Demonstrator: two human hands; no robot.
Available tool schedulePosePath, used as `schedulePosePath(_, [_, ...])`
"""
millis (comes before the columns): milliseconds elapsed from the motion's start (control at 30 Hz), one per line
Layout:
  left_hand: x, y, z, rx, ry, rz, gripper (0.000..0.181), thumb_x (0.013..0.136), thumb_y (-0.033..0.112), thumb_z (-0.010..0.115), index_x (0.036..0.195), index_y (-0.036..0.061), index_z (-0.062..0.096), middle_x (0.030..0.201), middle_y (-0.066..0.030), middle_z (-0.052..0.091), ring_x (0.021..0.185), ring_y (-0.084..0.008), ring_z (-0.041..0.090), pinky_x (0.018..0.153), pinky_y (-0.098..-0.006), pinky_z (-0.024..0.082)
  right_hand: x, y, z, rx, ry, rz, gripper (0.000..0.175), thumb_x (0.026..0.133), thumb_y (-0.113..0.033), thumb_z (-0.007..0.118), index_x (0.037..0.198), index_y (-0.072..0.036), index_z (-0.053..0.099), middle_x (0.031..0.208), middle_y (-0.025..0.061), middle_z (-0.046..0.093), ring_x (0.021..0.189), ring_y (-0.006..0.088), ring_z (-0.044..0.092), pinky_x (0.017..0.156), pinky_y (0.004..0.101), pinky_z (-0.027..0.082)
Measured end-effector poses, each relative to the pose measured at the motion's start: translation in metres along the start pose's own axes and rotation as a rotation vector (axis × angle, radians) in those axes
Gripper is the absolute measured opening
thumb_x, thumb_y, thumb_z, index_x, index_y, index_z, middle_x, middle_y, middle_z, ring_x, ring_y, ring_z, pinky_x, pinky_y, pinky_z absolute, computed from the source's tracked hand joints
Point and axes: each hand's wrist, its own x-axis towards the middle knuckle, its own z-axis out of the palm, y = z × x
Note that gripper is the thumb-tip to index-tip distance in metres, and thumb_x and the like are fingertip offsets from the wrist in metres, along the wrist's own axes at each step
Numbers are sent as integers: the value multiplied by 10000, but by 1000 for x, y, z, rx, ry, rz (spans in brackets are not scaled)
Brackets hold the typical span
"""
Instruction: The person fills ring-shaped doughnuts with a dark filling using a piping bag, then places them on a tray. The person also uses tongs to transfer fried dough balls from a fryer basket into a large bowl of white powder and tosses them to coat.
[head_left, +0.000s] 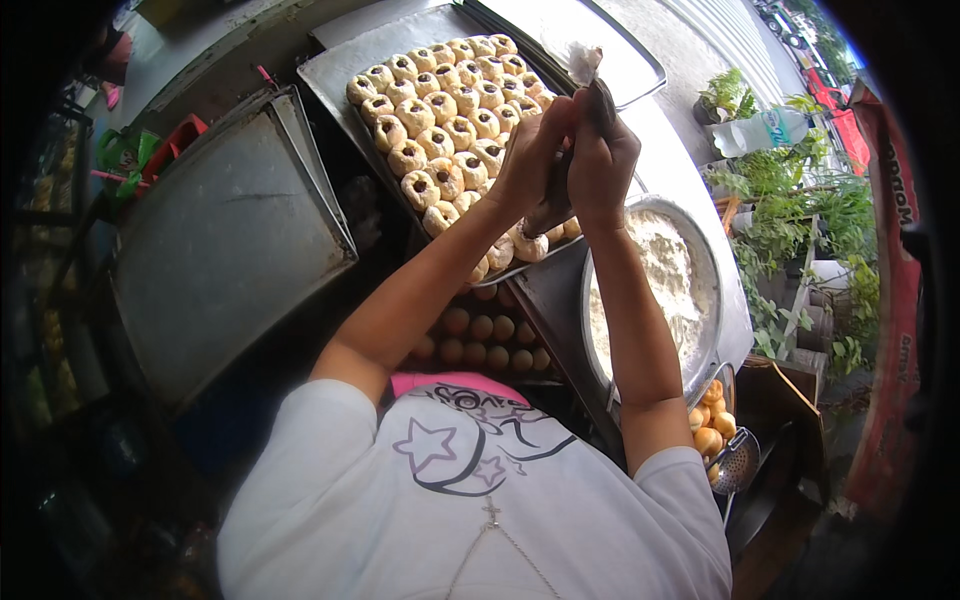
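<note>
A plastic piping bag (556, 196) with dark filling is gripped between my left hand (531, 156) and my right hand (606, 169). Its twisted, clear end sticks up above my fists, and the narrow end points down towards a bun (530, 246) at the near edge of the tray. Whether the tip touches that bun is hard to tell. Rows of pale, floury buns (444, 103) fill much of the metal baking tray (330, 71). Many have a dark dab in a hollow on top. My forearms and hands cover some of the nearer buns.
Right of the tray stands a large metal basin (712, 277) of flour. Below it, a strainer (739, 459) lies by small golden buns (709, 424). Eggs (480, 352) sit under the tray. Stacked metal trays (225, 240) lean at left. Potted plants (780, 180) stand beyond the counter.
</note>
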Motion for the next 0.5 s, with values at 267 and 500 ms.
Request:
schedulePosePath(267, [13,15,7,22,-61,34,570,872,543,352,683,31,516,603,9,477,586,-61,429,524,-214,359,13,-12,-4,98,44,-102,254,858,-214,548,680,-42,606,554,-46,476,516,31,412,476,195,304])
schedulePosePath(500, [14,25,17,3,-74,40,583,859,559,364,707,24,538,619,-9,505,595,-68,449,536,-214,367,18,-14,-10,156,106,-69,287,858,-224,550,640,-39,580,558,-33,493,509,37,430,481,191,319])
